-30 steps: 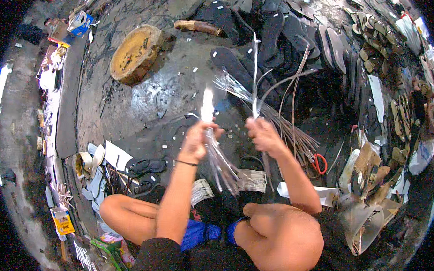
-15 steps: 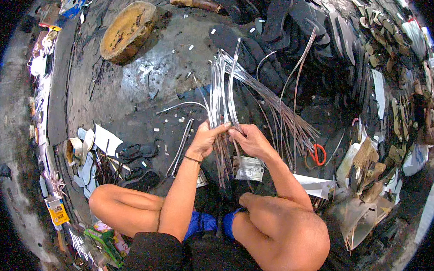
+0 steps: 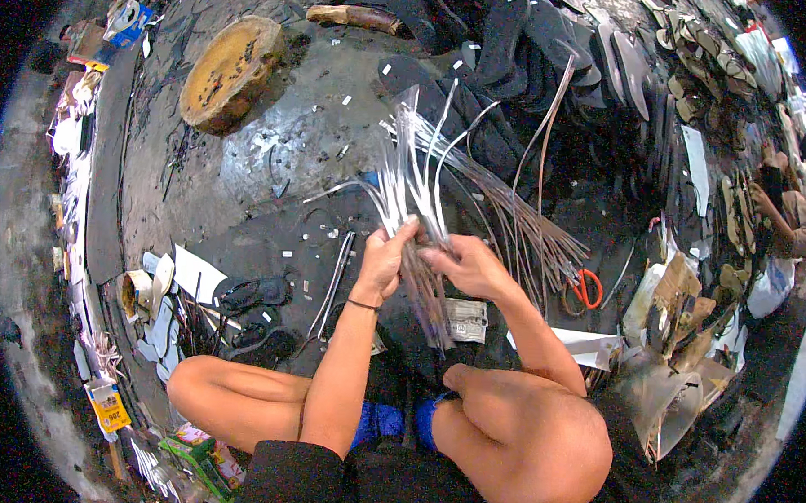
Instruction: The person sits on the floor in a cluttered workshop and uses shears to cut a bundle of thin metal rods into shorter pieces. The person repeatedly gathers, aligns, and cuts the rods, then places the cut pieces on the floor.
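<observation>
- The left hand (image 3: 383,264) is closed around a bundle of thin, shiny strips (image 3: 391,193), its thumb lying across the front of them.
- The right hand (image 3: 468,268) is just beside it, its fingers (image 3: 436,257) curled inward against the right side of the same bundle; motion blur hides whether they pinch any strips.
- Above the fingers the bundle fans out, bright and silvery, with a few strips bending off to the left and right; below them, the darker tails slant down between the forearms, blurred.
- Under the right wrist, near the tails, lies a small printed paper (image 3: 467,321).
- Left of the left wrist, some loose strips (image 3: 333,280) lie on the floor (image 3: 242,235).
- Beyond the right hand, a second, larger pile of strips (image 3: 539,229) slants across the floor, its upper-left end showing behind the held bundle.
- Scissors with orange-red handles (image 3: 590,290) lie just beside the lower right end of that pile, with a folded white sheet (image 3: 588,349) nearer the right forearm.
- Farther out, black sole-shaped pieces (image 3: 502,49) are heaped at the top, beside a short wooden stick (image 3: 355,17).
- A thick, round wooden block (image 3: 233,71) stands at the upper left, well apart from both hands.
</observation>
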{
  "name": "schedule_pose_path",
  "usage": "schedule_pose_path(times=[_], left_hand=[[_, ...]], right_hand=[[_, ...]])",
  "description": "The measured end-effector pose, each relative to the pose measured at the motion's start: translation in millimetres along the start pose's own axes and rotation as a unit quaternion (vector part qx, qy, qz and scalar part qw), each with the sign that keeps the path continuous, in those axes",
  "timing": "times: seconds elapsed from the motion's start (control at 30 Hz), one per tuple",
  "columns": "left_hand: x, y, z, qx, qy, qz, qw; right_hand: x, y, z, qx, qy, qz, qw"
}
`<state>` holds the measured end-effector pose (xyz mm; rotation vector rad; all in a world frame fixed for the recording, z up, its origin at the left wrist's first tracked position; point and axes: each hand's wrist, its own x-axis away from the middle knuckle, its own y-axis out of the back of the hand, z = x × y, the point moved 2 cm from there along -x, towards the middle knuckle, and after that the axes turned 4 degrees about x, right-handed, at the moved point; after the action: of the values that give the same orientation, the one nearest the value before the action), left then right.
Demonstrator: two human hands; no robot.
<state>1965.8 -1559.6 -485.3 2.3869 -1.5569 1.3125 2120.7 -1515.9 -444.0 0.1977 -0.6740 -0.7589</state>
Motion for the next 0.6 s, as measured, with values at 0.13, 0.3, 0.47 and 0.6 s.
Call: schedule_pose_path(times=[0.13,0.3,0.47,0.6], left_hand=[[-6,40,-1,-0.036,0.051,-0.049,0.997],[-3,88,-8,-0.053,0.004,-0.121,0.991],[5,58,-14,0.078,0.012,-0.061,0.995],[4,21,-14,0.028,-0.053,0.01,0.998]], right_hand=[[11,61,-12,-0.367,0.016,-0.187,0.911],[70,176,16,-0.519,0.209,-0.24,0.793],[45,144,36,-0.193,0.058,-0.199,0.959],[2,23,30,-0.082,-0.024,-0.047,0.995]])
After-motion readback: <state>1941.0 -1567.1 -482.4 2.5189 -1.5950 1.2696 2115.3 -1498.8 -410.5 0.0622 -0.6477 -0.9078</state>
